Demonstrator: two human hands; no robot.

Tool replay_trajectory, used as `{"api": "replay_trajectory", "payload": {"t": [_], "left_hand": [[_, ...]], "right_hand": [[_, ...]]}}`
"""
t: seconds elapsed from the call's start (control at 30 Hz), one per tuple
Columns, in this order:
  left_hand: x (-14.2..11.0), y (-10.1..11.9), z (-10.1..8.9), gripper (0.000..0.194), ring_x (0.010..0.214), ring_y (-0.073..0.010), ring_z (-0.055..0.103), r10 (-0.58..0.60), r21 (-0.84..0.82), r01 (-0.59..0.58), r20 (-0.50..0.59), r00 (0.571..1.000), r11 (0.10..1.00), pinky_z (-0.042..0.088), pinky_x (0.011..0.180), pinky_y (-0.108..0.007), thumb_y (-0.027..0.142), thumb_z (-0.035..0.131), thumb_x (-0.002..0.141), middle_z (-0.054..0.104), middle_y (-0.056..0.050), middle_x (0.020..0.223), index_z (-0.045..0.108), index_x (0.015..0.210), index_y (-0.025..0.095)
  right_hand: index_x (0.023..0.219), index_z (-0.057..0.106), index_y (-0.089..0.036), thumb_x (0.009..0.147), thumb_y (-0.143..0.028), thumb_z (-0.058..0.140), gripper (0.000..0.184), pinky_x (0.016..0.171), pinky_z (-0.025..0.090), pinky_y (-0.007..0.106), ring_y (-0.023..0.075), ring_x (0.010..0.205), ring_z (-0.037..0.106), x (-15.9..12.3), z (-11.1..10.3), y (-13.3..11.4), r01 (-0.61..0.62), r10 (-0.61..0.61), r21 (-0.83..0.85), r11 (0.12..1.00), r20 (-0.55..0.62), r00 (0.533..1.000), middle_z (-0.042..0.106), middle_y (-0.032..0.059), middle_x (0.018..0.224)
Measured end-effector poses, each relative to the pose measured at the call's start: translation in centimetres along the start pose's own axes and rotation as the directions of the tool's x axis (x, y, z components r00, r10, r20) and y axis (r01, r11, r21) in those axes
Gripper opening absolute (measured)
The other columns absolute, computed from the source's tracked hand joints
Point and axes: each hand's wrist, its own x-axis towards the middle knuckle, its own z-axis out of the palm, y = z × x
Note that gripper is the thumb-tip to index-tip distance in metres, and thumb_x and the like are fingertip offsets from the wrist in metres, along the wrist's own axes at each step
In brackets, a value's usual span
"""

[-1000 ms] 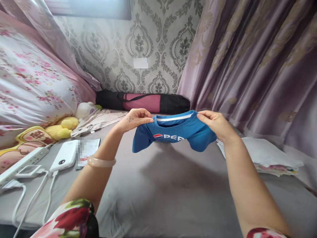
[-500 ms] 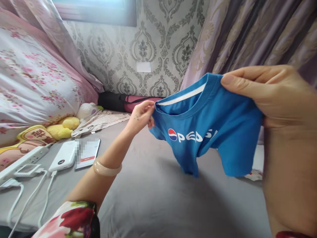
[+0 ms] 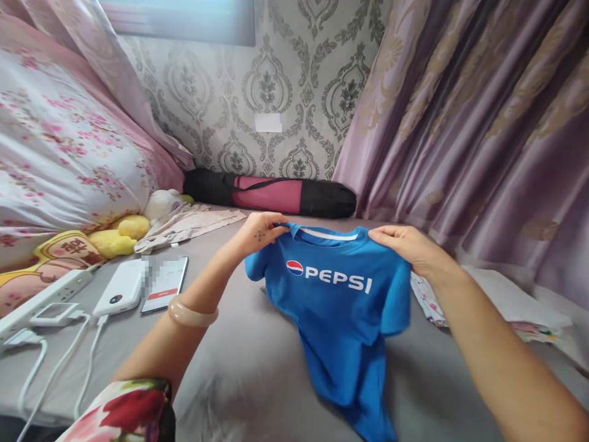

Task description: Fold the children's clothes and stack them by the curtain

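Observation:
A blue T-shirt (image 3: 335, 319) with a white PEPSI print and a round logo hangs between my two hands, its front facing me. My left hand (image 3: 261, 233) pinches the shoulder left of the collar. On the other side of the neckline, my right hand (image 3: 405, 245) pinches the opposite shoulder. The collar lies spread between them, showing a white strip inside the neck. Lower down, the body of the shirt narrows in folds toward me over the grey bed sheet (image 3: 239, 368). Its bottom runs out of view.
At left lie a phone (image 3: 165, 285), a white power bank (image 3: 118, 288), a power strip (image 3: 46, 301) with cables, plush toys (image 3: 115, 236) and a beige cloth (image 3: 188, 226). A black and pink bag (image 3: 271, 195) lies along the wall. Folded clothes (image 3: 515, 301) are at right.
My right hand has moved away from the camera, down and left, with its shoulder of the shirt. The shirt has swung lower and faces me more squarely; the whole print now shows.

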Motion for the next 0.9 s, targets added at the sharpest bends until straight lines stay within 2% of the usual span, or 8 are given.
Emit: {"api": "replay_trajectory", "payload": {"t": [0.1, 0.2, 0.27, 0.4, 0.57, 0.7, 0.9], "left_hand": [[-0.4, -2.1, 1.8, 0.027, 0.059, -0.0126, 0.061, 0.037, 0.100, -0.040, 0.027, 0.999, 0.994, 0.047, 0.059, -0.022, 0.037, 0.052, 0.088, 0.069, -0.001, 0.074, 0.072, 0.089, 0.019], [-0.5, -3.1, 2.8, 0.033, 0.073, -0.0168, 0.065, 0.096, 0.192, -0.101, 0.034, 0.995, 0.976, 0.048, 0.068, -0.024, 0.039, 0.048, 0.092, 0.071, -0.004, 0.078, 0.073, 0.087, 0.019], [-0.4, -3.4, 3.1, 0.034, 0.080, -0.0187, 0.066, 0.091, 0.179, -0.097, 0.042, 0.995, 0.979, 0.049, 0.074, -0.025, 0.042, 0.047, 0.092, 0.072, -0.006, 0.086, 0.074, 0.094, 0.019], [-0.5, -3.5, 3.6, 0.039, 0.085, -0.0199, 0.066, -0.010, -0.078, 0.015, 0.064, 0.998, 0.997, 0.052, 0.075, -0.027, 0.049, 0.056, 0.087, 0.074, -0.005, 0.098, 0.072, 0.107, 0.019], [-0.5, -3.1, 3.7, 0.048, 0.085, -0.0212, 0.067, -0.069, -0.414, 0.145, 0.195, 0.978, 0.898, 0.055, 0.072, -0.028, 0.050, 0.072, 0.075, 0.074, -0.006, 0.098, 0.072, 0.109, 0.017], [-0.2, -3.1, 3.6, 0.046, 0.082, -0.0204, 0.068, -0.086, -0.485, 0.210, 0.265, 0.960, 0.849, 0.054, 0.068, -0.027, 0.046, 0.078, 0.070, 0.074, -0.006, 0.094, 0.073, 0.105, 0.017], [0.5, -3.7, 4.0, 0.041, 0.077, -0.0190, 0.066, -0.137, -0.499, 0.267, 0.281, 0.950, 0.825, 0.052, 0.066, -0.027, 0.046, 0.078, 0.070, 0.074, -0.006, 0.087, 0.075, 0.097, 0.016]], "right_hand": [[0.085, 0.074, -0.019, 0.064, -0.052, 0.080, 0.040, 0.065, 0.057, 0.028, 0.0190, 0.068, 0.069, 1.3, 0.3, 2.4, -0.021, 0.023, -0.043, 0.999, 0.054, 0.998, 0.075, 0.0040, 0.077], [0.085, 0.075, -0.018, 0.064, -0.055, 0.080, 0.042, 0.070, 0.057, 0.030, 0.0208, 0.073, 0.070, 1.7, 0.2, 2.8, -0.018, 0.024, -0.088, 0.996, 0.075, 0.997, 0.075, 0.0045, 0.079], [0.085, 0.075, -0.019, 0.063, -0.055, 0.080, 0.042, 0.070, 0.057, 0.030, 0.0216, 0.074, 0.070, 1.7, 0.2, 2.6, -0.022, 0.029, -0.101, 0.995, 0.073, 0.997, 0.076, 0.0047, 0.080], [0.085, 0.074, -0.019, 0.064, -0.053, 0.080, 0.041, 0.070, 0.057, 0.030, 0.0219, 0.074, 0.071, 1.7, 0.1, 2.2, -0.046, 0.053, -0.095, 0.994, 0.070, 0.996, 0.076, 0.0050, 0.081], [0.085, 0.074, -0.019, 0.063, -0.051, 0.081, 0.040, 0.069, 0.056, 0.028, 0.0207, 0.074, 0.070, 2.2, -0.5, 3.1, -0.089, 0.095, -0.105, 0.991, 0.055, 0.994, 0.076, 0.0055, 0.082], [0.089, 0.074, -0.019, 0.063, -0.053, 0.082, 0.043, 0.071, 0.056, 0.029, 0.0211, 0.076, 0.070, 2.7, -1.1, 4.1, -0.125, 0.131, -0.084, 0.989, 0.075, 0.988, 0.076, 0.0061, 0.085], [0.088, 0.075, -0.020, 0.065, -0.057, 0.079, 0.044, 0.070, 0.055, 0.028, 0.0192, 0.074, 0.069, 2.8, -1.6, 4.5, -0.123, 0.136, -0.097, 0.988, 0.141, 0.981, 0.076, 0.0046, 0.084]]}}
